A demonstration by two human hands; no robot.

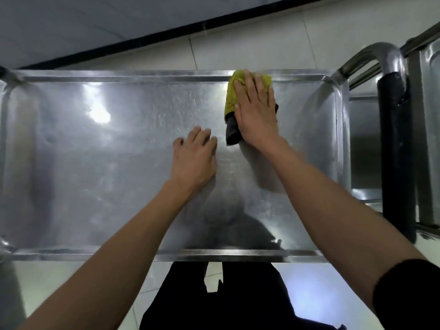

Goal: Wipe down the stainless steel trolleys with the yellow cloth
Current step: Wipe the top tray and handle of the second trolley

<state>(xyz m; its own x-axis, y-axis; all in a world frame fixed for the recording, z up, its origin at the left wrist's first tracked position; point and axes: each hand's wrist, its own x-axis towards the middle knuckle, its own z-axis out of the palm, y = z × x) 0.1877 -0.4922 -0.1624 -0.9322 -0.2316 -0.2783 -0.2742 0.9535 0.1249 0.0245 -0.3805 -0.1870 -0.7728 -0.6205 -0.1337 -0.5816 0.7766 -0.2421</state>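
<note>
Currently I am watching the right hand (256, 110) pressing flat on the yellow cloth (232, 96) at the trolley (95, 163) top's far rim, left hand (194, 156) resting loosely empty; the bunched cloth is probably skipping corners.

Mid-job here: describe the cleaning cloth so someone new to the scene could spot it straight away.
Find the stainless steel trolley top filling the view, then follow its far rim toward the right. There the right hand presses flat on the yellow cloth. It is the only coloured item on the tray, with a dark edge sticking out by the thumb.
</note>
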